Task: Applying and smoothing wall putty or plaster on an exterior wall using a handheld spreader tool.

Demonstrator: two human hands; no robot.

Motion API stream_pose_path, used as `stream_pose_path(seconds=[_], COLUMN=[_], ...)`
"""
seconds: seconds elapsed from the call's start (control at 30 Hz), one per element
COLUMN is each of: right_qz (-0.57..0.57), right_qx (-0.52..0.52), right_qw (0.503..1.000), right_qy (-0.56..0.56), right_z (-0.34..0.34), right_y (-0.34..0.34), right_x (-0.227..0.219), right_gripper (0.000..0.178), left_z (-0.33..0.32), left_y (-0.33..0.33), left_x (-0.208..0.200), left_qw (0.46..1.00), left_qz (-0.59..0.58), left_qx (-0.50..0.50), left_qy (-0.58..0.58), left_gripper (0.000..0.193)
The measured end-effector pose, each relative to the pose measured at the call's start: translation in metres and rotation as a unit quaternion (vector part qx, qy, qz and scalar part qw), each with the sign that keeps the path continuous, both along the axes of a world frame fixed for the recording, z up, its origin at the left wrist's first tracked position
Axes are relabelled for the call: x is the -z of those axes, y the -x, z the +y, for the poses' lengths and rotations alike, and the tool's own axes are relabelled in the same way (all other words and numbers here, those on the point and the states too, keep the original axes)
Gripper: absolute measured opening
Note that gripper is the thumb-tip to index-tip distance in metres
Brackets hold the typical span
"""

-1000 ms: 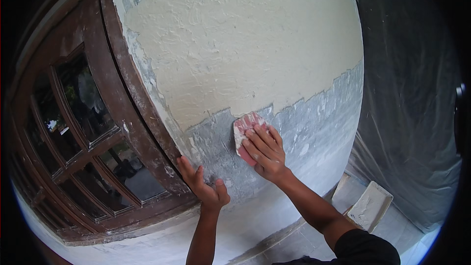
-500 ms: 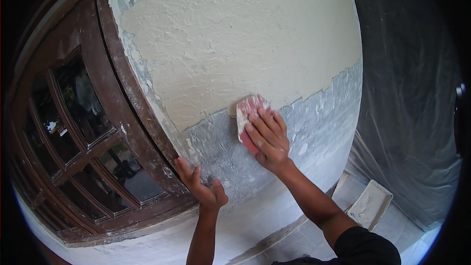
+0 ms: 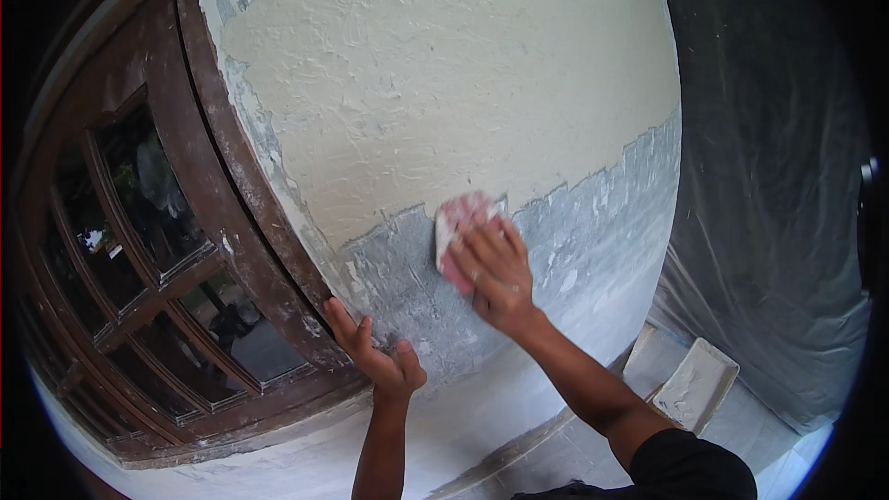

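Observation:
In my right hand is a flat pink putty spreader, streaked with white filler, its face pressed toward the wall. The fingers lie over its back, and the hand is slightly blurred. Behind it runs the lower border of a wide cream patch of putty, rough with ridges at the left. Below that border the wall is grey with pale smears. My left hand is open and holds nothing, its fingers spread by the wall near the corner of the brown window frame.
A brown wooden window with several glass panes fills the left side. Dark plastic sheeting hangs at the right. On the tiled floor at the lower right lies a shallow tray with pale putty in it.
My right hand and the putty spreader have shifted slightly down and to the left along the putty's lower border. The left hand stays at nearly the same place.

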State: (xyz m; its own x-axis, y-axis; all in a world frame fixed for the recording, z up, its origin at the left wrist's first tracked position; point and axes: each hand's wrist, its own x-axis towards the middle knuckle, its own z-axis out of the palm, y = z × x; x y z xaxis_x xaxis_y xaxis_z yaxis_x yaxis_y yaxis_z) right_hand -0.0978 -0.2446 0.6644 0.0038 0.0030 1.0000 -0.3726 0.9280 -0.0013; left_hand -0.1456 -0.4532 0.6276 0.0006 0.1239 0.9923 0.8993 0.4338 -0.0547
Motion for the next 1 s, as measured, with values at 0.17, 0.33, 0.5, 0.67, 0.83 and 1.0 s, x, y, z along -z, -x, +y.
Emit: stream_pose_path(seconds=[0.17, 0.33, 0.5, 0.67, 0.83, 1.0], right_qz=[0.044, -0.006, 0.042, 0.032, 0.025, 0.035], right_qx=[-0.018, -0.014, -0.038, -0.011, -0.040, 0.002], right_qw=[0.999, 1.000, 0.998, 0.999, 0.998, 0.999], right_qy=[-0.024, -0.014, -0.024, -0.023, -0.034, -0.032], right_z=[-0.006, -0.001, -0.009, 0.005, -0.005, 0.007], right_y=[-0.007, 0.007, -0.004, 0.011, -0.003, 0.010], right_x=[-0.009, 0.004, 0.003, -0.001, 0.019, -0.015], right_gripper=[0.035, 0.039, 0.036, 0.034, 0.035, 0.036], left_z=[-0.002, 0.000, -0.001, -0.001, -0.002, -0.002], left_y=[0.001, -0.002, 0.001, -0.001, 0.000, 0.000], left_x=[0.001, -0.001, -0.001, 0.000, 0.002, 0.002], left_qw=[1.000, 1.000, 1.000, 1.000, 1.000, 1.000], left_qz=[0.003, -0.002, 0.002, -0.003, -0.006, -0.007], left_qx=[0.000, -0.002, -0.002, 0.001, 0.007, 0.004], left_qy=[-0.007, 0.000, -0.004, -0.004, -0.007, -0.011], left_gripper=[0.052, 0.051, 0.051, 0.051, 0.052, 0.053])
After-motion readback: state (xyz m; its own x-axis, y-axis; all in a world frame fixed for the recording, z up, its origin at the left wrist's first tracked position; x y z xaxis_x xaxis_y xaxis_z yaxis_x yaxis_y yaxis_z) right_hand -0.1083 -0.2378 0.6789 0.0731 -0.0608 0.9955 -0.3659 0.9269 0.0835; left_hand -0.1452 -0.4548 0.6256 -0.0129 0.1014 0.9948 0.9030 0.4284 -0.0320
